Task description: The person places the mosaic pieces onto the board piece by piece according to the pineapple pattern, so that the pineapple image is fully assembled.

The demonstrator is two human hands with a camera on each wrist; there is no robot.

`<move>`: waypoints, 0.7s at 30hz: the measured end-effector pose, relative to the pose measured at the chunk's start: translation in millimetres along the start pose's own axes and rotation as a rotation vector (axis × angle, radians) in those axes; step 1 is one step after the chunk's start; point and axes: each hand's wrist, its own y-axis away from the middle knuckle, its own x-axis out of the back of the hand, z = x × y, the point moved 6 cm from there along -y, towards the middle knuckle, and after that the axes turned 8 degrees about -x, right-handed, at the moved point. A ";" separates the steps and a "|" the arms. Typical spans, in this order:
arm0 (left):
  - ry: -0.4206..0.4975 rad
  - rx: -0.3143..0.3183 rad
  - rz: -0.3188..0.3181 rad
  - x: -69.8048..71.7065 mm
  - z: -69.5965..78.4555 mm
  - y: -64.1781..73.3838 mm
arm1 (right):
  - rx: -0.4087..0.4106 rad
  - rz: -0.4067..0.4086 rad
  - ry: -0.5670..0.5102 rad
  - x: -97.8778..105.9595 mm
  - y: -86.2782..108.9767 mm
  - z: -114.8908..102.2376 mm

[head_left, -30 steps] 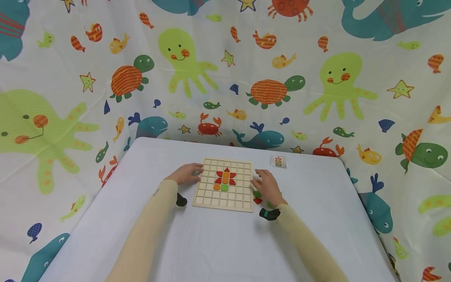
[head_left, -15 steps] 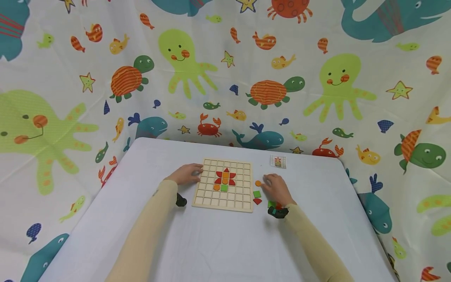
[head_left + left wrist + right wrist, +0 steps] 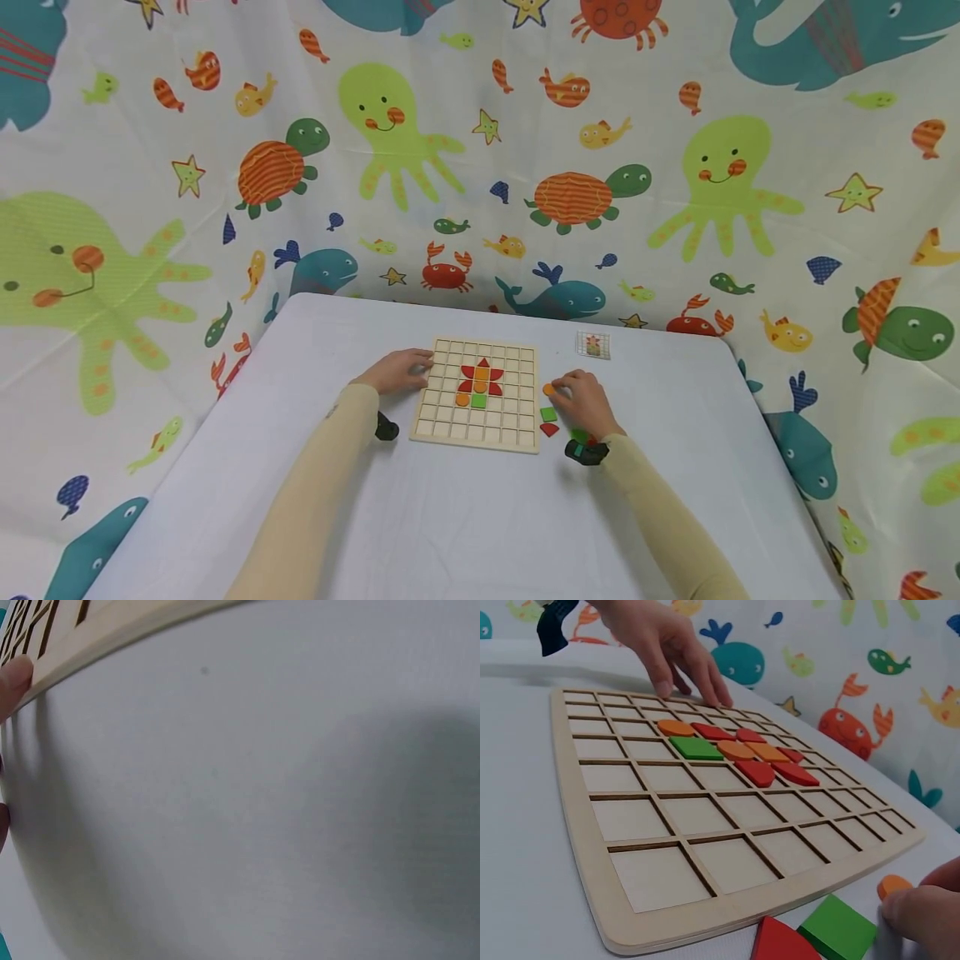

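Note:
A square wooden grid board (image 3: 450, 425) lies on the white table. In its middle cells sit red, orange and green pieces, among them a green square (image 3: 478, 401) and an orange disc (image 3: 462, 400) left of it. My left hand (image 3: 393, 372) rests with its fingertips on the board's left edge. In the left wrist view a fingertip (image 3: 16, 671) shows on the rim. Just off the board's right side, my right hand (image 3: 587, 402) pinches a second orange disc (image 3: 894, 885) between thumb and finger, at the table. Beside it lie a loose green square (image 3: 838, 928) and a red piece (image 3: 780, 941).
More loose pieces, a green piece (image 3: 579, 436) among them, lie partly hidden by my right wrist. A small printed card (image 3: 592, 344) lies behind my right hand. A sea-animal curtain (image 3: 450, 167) hangs behind the table.
My right hand has moved from over the board's right edge onto the loose pieces. It now pinches the orange disc, which it uncovered half a second ago. My left hand stays put.

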 end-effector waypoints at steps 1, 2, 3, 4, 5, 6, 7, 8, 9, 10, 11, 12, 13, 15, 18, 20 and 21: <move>-0.001 -0.003 0.000 0.0 0.1 -0.1 | -0.005 -0.003 -0.004 -0.8 0.0 0.2; 0.000 -0.002 0.000 -0.1 -0.2 -0.2 | -0.008 -0.003 -0.007 -1.5 0.0 0.4; 0.001 -0.002 0.000 -0.2 -0.4 -0.4 | -0.009 -0.002 -0.011 -2.0 0.1 0.5; 0.003 -0.001 0.000 -0.3 -0.5 -0.7 | -0.009 0.000 -0.015 -2.5 0.2 0.6; 0.004 -0.001 0.001 -0.3 -0.5 -0.8 | -0.008 0.002 -0.017 -2.9 0.2 0.6; 0.005 0.001 0.001 -0.2 0.0 -0.5 | -0.006 0.006 -0.020 -3.0 0.2 0.5; 0.008 0.005 0.001 0.1 0.6 -0.3 | -0.007 0.007 -0.022 -3.2 0.1 0.4; 0.010 0.010 0.000 0.3 0.9 0.1 | -0.006 0.010 -0.023 -3.2 0.1 0.2; 0.010 0.010 -0.001 0.6 1.6 0.3 | -0.006 0.012 -0.025 -3.3 0.1 0.0; 0.009 0.010 -0.001 1.0 2.1 0.6 | -0.006 0.014 -0.025 -3.5 0.1 -0.2; 0.006 0.012 -0.003 1.1 2.5 0.7 | -0.003 0.017 -0.026 -3.4 0.1 -0.6; 0.005 0.014 -0.005 1.3 2.7 0.8 | -0.001 0.020 -0.027 -3.4 0.3 -0.9; 0.001 0.011 -0.005 1.5 2.5 0.5 | -0.001 0.021 -0.027 -3.7 0.3 -0.9; -0.006 0.003 -0.006 1.2 1.9 -0.3 | 0.002 0.024 -0.027 -4.1 0.3 -0.9; -0.010 -0.005 -0.006 0.3 0.6 -0.9 | 0.002 0.021 -0.025 -4.4 0.1 -0.6; -0.004 -0.008 -0.006 -0.5 -0.1 -1.3 | -0.001 0.017 -0.025 -4.6 0.0 -0.7; -0.002 -0.006 -0.006 -0.8 -0.5 -1.4 | 0.000 0.016 -0.024 -4.3 0.1 -0.9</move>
